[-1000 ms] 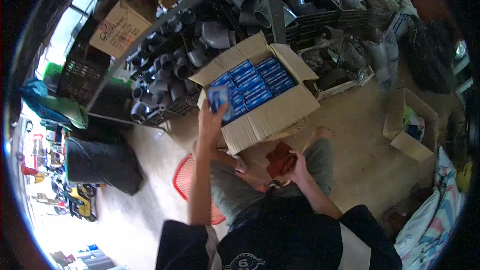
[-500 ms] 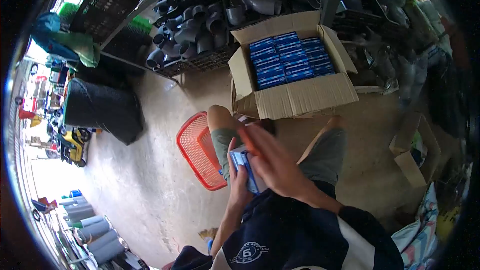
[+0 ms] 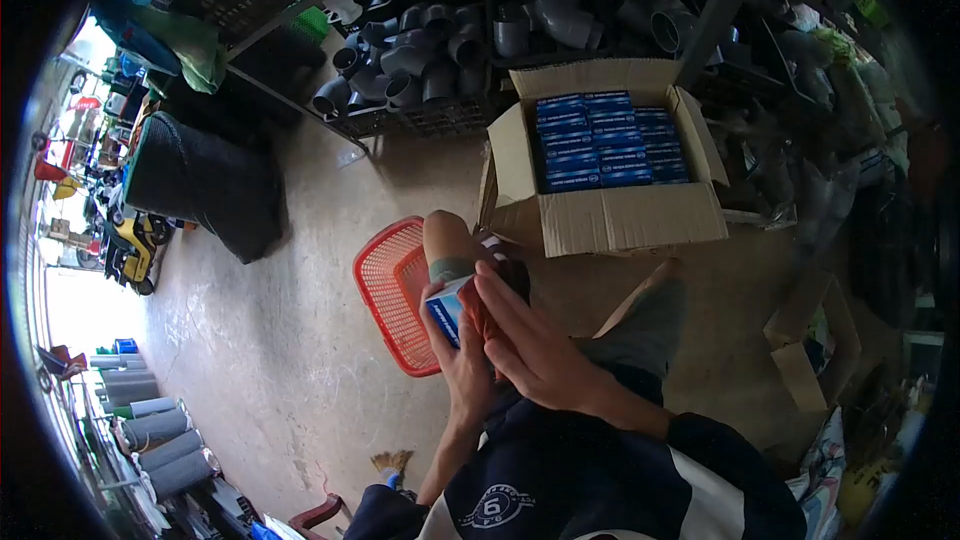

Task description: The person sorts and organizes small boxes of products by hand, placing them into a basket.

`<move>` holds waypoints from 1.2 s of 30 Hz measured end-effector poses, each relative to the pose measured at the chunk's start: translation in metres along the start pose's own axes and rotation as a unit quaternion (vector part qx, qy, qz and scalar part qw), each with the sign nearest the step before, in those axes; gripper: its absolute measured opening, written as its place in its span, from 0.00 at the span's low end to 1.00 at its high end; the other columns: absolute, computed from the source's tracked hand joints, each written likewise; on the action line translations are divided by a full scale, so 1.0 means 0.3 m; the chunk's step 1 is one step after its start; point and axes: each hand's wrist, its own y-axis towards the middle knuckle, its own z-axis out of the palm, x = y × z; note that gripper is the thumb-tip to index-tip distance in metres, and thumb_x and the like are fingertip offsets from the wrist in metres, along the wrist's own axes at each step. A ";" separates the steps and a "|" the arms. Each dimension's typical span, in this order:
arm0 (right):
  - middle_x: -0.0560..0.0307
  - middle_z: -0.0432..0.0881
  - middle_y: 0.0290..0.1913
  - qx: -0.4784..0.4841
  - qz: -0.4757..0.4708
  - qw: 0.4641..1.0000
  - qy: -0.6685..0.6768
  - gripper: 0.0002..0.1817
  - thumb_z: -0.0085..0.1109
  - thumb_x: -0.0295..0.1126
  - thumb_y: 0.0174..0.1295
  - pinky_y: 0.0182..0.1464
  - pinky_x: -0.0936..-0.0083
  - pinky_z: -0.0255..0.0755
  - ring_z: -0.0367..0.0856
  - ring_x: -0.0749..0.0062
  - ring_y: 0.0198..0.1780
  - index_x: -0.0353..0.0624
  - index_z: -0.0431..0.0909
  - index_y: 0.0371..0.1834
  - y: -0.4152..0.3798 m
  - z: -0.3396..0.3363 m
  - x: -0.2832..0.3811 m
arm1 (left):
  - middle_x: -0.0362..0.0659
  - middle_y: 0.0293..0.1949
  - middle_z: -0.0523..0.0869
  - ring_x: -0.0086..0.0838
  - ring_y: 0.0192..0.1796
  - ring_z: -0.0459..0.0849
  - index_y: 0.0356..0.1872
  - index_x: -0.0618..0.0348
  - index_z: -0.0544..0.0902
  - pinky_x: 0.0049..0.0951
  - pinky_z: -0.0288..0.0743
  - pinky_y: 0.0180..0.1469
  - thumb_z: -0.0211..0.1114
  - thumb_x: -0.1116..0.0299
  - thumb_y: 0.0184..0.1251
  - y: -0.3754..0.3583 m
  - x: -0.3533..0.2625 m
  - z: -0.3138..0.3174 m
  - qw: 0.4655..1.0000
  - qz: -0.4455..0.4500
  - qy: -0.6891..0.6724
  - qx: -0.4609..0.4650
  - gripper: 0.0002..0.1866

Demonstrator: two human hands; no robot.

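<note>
My left hand (image 3: 465,375) is closed around a small blue-and-white cardboard box (image 3: 443,316), tilted above my knee. My right hand (image 3: 540,355) presses a crumpled reddish-brown cloth (image 3: 477,312) against the right side of that box, its fingers long and close together. Part of the cloth is hidden under the fingers. In front of me, an open cardboard carton (image 3: 635,220) is packed with stacked small blue boxes (image 3: 612,155). Left of my knee, a red plastic basket (image 3: 385,270) rests on the floor.
Black crates (image 3: 430,122) of grey pipe fittings (image 3: 408,60) fill the shelf behind the carton. A dark mesh roll (image 3: 205,185) stands on the left. Another open carton (image 3: 800,375) and plastic bags (image 3: 820,195) lie at right. A small broom (image 3: 392,462) shows at the bottom.
The right hand's blurred sweep over the box has slowed, and the cloth now shows at the box's side. Both hands and the box have shifted slightly left, and the view has turned a little.
</note>
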 end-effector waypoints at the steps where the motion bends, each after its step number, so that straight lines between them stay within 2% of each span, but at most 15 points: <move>1: 0.39 0.49 0.79 0.019 -0.002 1.000 -0.005 0.33 0.41 0.38 0.77 0.76 0.49 0.48 0.53 0.41 0.78 0.34 0.47 0.79 -0.020 0.015 -0.007 | 0.51 0.62 0.70 0.35 0.61 0.74 0.70 0.57 0.61 0.33 0.69 0.64 0.52 0.60 0.79 0.031 -0.006 -0.002 0.999 0.020 -0.030 -0.005 0.25; 3: 0.38 0.48 0.80 0.060 -0.005 0.998 -0.014 0.33 0.41 0.38 0.77 0.77 0.55 0.48 0.52 0.43 0.78 0.34 0.45 0.79 -0.076 0.042 -0.010 | 0.50 0.60 0.71 0.35 0.59 0.75 0.70 0.58 0.62 0.33 0.71 0.61 0.54 0.60 0.78 0.052 -0.033 0.007 0.997 0.030 -0.009 -0.064 0.26; 5: 0.37 0.47 0.80 0.040 0.034 0.993 0.106 0.34 0.40 0.38 0.78 0.77 0.57 0.47 0.52 0.46 0.79 0.34 0.43 0.80 -0.076 0.015 -0.012 | 0.50 0.59 0.72 0.34 0.57 0.75 0.70 0.59 0.62 0.34 0.71 0.59 0.55 0.59 0.78 0.034 -0.047 0.022 0.997 0.009 -0.015 -0.069 0.26; 10: 0.38 0.48 0.79 -0.097 0.063 0.960 0.253 0.32 0.37 0.37 0.79 0.78 0.63 0.47 0.52 0.54 0.79 0.36 0.43 0.80 -0.026 -0.078 -0.030 | 0.50 0.57 0.73 0.33 0.54 0.76 0.68 0.60 0.62 0.32 0.74 0.54 0.67 0.61 0.66 -0.069 -0.087 0.090 0.993 0.062 0.089 0.053 0.34; 13: 0.39 0.52 0.78 -0.121 0.079 0.914 0.378 0.30 0.35 0.37 0.80 0.78 0.64 0.47 0.54 0.56 0.78 0.37 0.45 0.80 -0.046 -0.036 -0.124 | 0.51 0.57 0.73 0.32 0.52 0.78 0.70 0.60 0.61 0.32 0.76 0.53 0.66 0.62 0.67 -0.039 -0.080 0.076 0.979 0.112 0.139 0.095 0.34; 15: 0.39 0.56 0.77 -0.079 0.091 0.902 0.414 0.30 0.33 0.38 0.80 0.77 0.65 0.48 0.56 0.57 0.77 0.39 0.45 0.80 -0.091 -0.017 -0.134 | 0.53 0.60 0.73 0.36 0.57 0.78 0.73 0.58 0.59 0.35 0.76 0.57 0.62 0.56 0.70 -0.026 -0.067 0.092 0.995 0.050 0.008 0.081 0.36; 17: 0.40 0.60 0.75 -0.071 0.108 0.924 0.361 0.30 0.34 0.38 0.80 0.77 0.65 0.49 0.58 0.58 0.76 0.39 0.45 0.80 -0.098 -0.052 -0.067 | 0.54 0.62 0.72 0.39 0.60 0.77 0.74 0.57 0.57 0.37 0.75 0.60 0.60 0.51 0.71 -0.026 -0.092 0.104 0.989 -0.018 -0.116 0.093 0.37; 18: 0.41 0.61 0.74 -0.070 0.109 0.932 0.339 0.30 0.34 0.38 0.80 0.77 0.65 0.49 0.58 0.59 0.76 0.39 0.45 0.80 -0.100 -0.060 -0.057 | 0.55 0.65 0.70 0.41 0.65 0.74 0.76 0.54 0.54 0.40 0.72 0.65 0.58 0.43 0.70 -0.017 -0.089 0.090 0.995 -0.024 -0.026 0.097 0.42; 21: 0.43 0.62 0.74 -0.067 0.091 0.952 0.285 0.31 0.36 0.39 0.80 0.77 0.62 0.49 0.59 0.58 0.76 0.39 0.44 0.81 -0.096 -0.078 -0.061 | 0.54 0.67 0.68 0.41 0.66 0.72 0.77 0.52 0.52 0.41 0.70 0.66 0.60 0.39 0.67 0.012 -0.128 0.087 0.993 0.024 0.032 0.108 0.46; 25: 0.43 0.53 0.79 -0.021 0.058 0.970 0.236 0.33 0.39 0.37 0.77 0.77 0.57 0.49 0.56 0.54 0.77 0.39 0.43 0.81 -0.095 -0.100 -0.019 | 0.53 0.68 0.66 0.40 0.68 0.70 0.77 0.51 0.51 0.39 0.67 0.68 0.60 0.34 0.64 -0.019 -0.133 0.079 0.986 0.039 0.038 0.157 0.49; 27: 0.43 0.46 0.81 -0.020 -0.001 0.994 0.110 0.34 0.42 0.33 0.75 0.75 0.61 0.53 0.55 0.54 0.78 0.40 0.43 0.81 -0.097 -0.084 -0.026 | 0.52 0.66 0.69 0.39 0.67 0.72 0.76 0.55 0.55 0.37 0.70 0.65 0.52 0.29 0.66 -0.028 -0.089 0.054 0.990 -0.057 0.068 0.113 0.49; 29: 0.42 0.47 0.81 -0.023 -0.054 0.995 0.077 0.34 0.42 0.34 0.75 0.77 0.59 0.48 0.53 0.51 0.79 0.38 0.45 0.81 -0.093 -0.090 -0.027 | 0.51 0.67 0.69 0.38 0.66 0.73 0.75 0.57 0.56 0.37 0.74 0.63 0.48 0.24 0.64 -0.031 -0.092 0.068 0.990 -0.107 0.025 0.091 0.52; 32: 0.40 0.48 0.80 -0.023 -0.123 0.990 -0.059 0.33 0.42 0.35 0.75 0.78 0.59 0.45 0.52 0.51 0.80 0.36 0.48 0.79 -0.072 -0.128 -0.024 | 0.51 0.59 0.76 0.37 0.62 0.77 0.72 0.60 0.63 0.34 0.74 0.59 0.39 0.29 0.72 -0.036 -0.015 0.067 0.991 0.021 0.036 0.124 0.44; 33: 0.40 0.49 0.80 -0.024 -0.145 0.982 -0.118 0.33 0.42 0.36 0.75 0.79 0.60 0.44 0.52 0.51 0.80 0.35 0.49 0.79 -0.062 -0.140 -0.025 | 0.51 0.59 0.76 0.38 0.61 0.77 0.72 0.60 0.63 0.34 0.74 0.58 0.40 0.30 0.72 -0.040 -0.028 0.072 0.990 0.019 0.066 0.125 0.44; 36: 0.39 0.58 0.77 -0.113 -0.084 0.986 0.090 0.31 0.39 0.41 0.77 0.73 0.55 0.57 0.63 0.47 0.75 0.37 0.53 0.78 -0.021 -0.075 -0.071 | 0.50 0.57 0.77 0.38 0.59 0.79 0.72 0.60 0.62 0.35 0.76 0.56 0.42 0.31 0.73 -0.047 -0.084 0.083 0.980 0.053 0.136 0.132 0.43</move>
